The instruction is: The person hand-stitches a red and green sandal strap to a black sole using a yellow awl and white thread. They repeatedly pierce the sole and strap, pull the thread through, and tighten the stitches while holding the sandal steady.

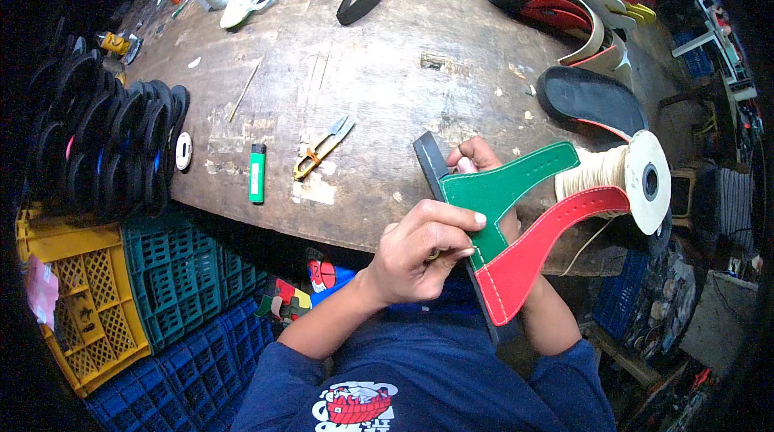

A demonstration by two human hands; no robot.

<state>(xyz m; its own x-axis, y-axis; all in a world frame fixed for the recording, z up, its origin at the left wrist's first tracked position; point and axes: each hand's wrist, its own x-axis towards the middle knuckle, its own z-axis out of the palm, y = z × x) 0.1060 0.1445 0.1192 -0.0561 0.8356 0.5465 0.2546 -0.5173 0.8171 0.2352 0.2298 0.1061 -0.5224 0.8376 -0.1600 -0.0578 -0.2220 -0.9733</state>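
Observation:
A sandal with a dark sole (430,159), a green strap (508,182) and a red strap (524,271) is tilted on edge in front of me, past the table's near edge. White stitching runs along both straps, which have small holes toward their ends. My right hand (477,156) grips it from behind, partly hidden by the sole and green strap. My left hand (419,250) is closed in a pinch against the straps' stitched edge; whatever lies between the fingertips is too small to make out. Beside the straps stands a spool of cream thread (597,170).
Yellow thread snips (322,148) and a green lighter (257,174) lie on the wooden table (363,210). Black soles (105,125) are stacked at left, above plastic crates (177,279). Finished-looking straps and sandals (556,12) pile up far right, near a single black sole (592,97).

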